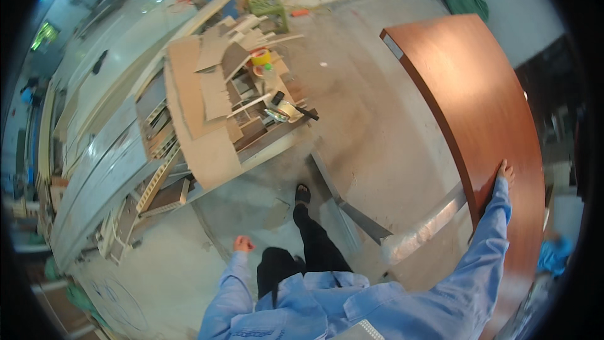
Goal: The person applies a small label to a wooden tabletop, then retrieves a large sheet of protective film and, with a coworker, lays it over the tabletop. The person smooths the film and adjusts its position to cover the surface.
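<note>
A long reddish-brown wooden door panel (469, 82) stands along my right side, its broad smooth face turned up toward me. My right hand (505, 173) rests on that face with the fingers stretched out, touching rather than gripping it. My left hand (243, 243) hangs low in front of me, loosely curled, and nothing shows in it. It is apart from everything around it. Under the panel's near part lies a long piece wrapped in clear plastic (425, 226), partly hidden by the panel.
To the left stands a pile of boards and cardboard (207, 119), with yellow tape (260, 57) and a bottle (268, 75) on top. Grey metal strips (362, 219) lie on the floor ahead of my foot. A green stool (269, 12) stands behind the pile.
</note>
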Motion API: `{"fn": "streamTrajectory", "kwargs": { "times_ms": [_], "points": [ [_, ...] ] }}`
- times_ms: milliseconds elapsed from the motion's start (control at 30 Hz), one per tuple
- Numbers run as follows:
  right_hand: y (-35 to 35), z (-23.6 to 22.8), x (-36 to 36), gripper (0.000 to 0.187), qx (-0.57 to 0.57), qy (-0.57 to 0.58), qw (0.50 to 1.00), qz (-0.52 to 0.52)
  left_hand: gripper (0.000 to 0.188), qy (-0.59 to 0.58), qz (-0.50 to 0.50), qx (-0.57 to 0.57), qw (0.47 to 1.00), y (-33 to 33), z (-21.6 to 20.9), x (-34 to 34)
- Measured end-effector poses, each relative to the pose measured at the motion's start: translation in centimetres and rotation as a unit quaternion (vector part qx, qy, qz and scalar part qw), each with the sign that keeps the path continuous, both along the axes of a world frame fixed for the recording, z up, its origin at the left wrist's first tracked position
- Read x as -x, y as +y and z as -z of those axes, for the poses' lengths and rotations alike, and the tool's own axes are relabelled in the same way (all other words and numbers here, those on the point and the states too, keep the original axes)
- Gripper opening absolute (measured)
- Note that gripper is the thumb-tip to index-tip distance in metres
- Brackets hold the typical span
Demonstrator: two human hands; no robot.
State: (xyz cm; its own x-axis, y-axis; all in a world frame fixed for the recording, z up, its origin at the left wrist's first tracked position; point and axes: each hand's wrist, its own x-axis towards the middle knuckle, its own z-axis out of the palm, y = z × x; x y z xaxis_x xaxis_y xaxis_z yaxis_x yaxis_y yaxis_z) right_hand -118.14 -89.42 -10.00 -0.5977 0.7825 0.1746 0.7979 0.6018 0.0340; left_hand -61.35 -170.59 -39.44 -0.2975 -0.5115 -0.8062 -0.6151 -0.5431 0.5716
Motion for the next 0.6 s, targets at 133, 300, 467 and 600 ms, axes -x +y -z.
{"fn": "streamTrajectory", "kwargs": {
  "times_ms": [133,300,467,600],
  "points": [
    [-0.5,1.5,4.2,0.082,-0.01,0.005,1.0,-0.014,0.019,0.007,0.132,-0.019,0.991,2.1,2.0,5.5],
    [-9.4,1.6,8.1,0.08,-0.04,-0.018,0.99,-0.132,0.019,-0.078,0.157,-0.09,0.98,3.0,2.3,7.8],
    [-17.5,0.3,7.0,0.077,-0.032,-0.027,0.988,-0.15,0.015,-0.113,0.194,-0.113,0.968,0.1,2.9,7.7],
    [-19.8,-0.2,5.2,0.076,-0.016,-0.001,0.987,-0.162,0.014,-0.11,0.14,-0.127,0.976,-4.1,3.4,6.3]
  ]
}}
